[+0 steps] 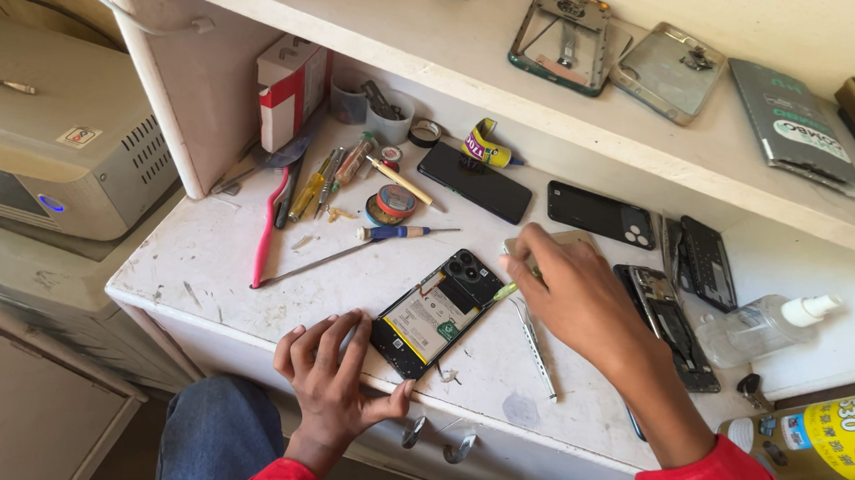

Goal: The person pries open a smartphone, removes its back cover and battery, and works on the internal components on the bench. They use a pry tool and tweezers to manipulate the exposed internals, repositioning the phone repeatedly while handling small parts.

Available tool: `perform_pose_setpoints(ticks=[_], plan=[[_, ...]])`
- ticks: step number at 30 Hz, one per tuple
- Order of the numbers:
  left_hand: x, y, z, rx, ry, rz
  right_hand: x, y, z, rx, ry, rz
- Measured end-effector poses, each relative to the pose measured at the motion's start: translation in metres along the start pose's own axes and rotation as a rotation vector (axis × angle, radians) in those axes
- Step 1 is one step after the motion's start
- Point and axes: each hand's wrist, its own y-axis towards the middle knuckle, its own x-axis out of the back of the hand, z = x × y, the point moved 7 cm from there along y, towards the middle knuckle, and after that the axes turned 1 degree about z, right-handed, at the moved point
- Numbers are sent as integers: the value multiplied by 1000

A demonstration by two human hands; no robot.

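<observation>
An opened smartphone lies back-up on the white worktable, its battery and circuit board exposed. My left hand rests at the table's front edge, fingers spread, touching the phone's lower left corner. My right hand hovers just right of the phone's camera end, fingers pinched on a small yellow-green tool whose tip touches the phone's upper edge. A metal tweezer lies on the table under my right hand.
Screwdrivers, a pink tool, tape rolls and a dark phone lie behind. More phone parts, a clear bottle and a yellow bottle sit right. The shelf above holds phone frames.
</observation>
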Motion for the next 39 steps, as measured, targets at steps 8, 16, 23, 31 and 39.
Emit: perform_pose_setpoints(ticks=[8, 16, 23, 31, 39], plan=[[0, 1, 0, 0, 8, -24, 3, -1, 7, 103, 49, 12], [-1, 0, 2, -9, 2, -24, 4, 2, -5, -40, 117, -129], [-2, -1, 3, -7, 8, -6, 14, 6, 9, 125, 191, -381], [-3, -2, 3, -3, 21, -7, -3, 13, 12, 95, 133, -378], [-4, -4, 4, -2, 21, -8, -5, 16, 16, 136, 117, -356]])
